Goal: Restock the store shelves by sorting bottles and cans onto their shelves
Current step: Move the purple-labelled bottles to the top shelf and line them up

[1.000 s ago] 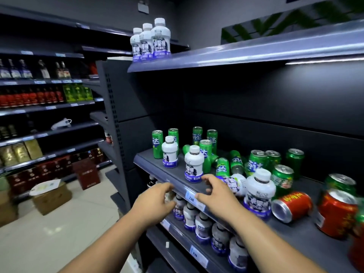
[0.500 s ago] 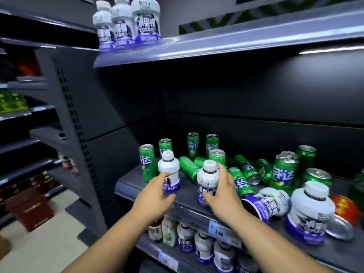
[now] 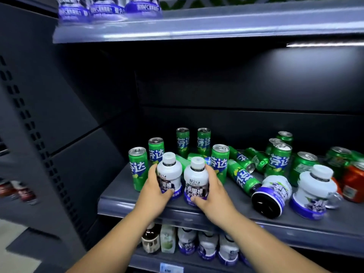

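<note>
Left grip (image 3: 155,187): clasping left white bottle (image 3: 169,173).
Right grip (image 3: 215,194): clasping right white bottle (image 3: 196,179).
Lift: straight up, clear of green cans (image 3: 137,166).

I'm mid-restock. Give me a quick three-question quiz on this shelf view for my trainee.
1. True or false: the left hand grips the left white bottle and the right hand grips the right white bottle.
2. The fallen bottle beside the lying green can turns which end toward the camera? A) cap B) base C) neither
3. Fill in: the far-right can is coloured ___.
Key: 1 true; 2 B; 3 red.
</note>
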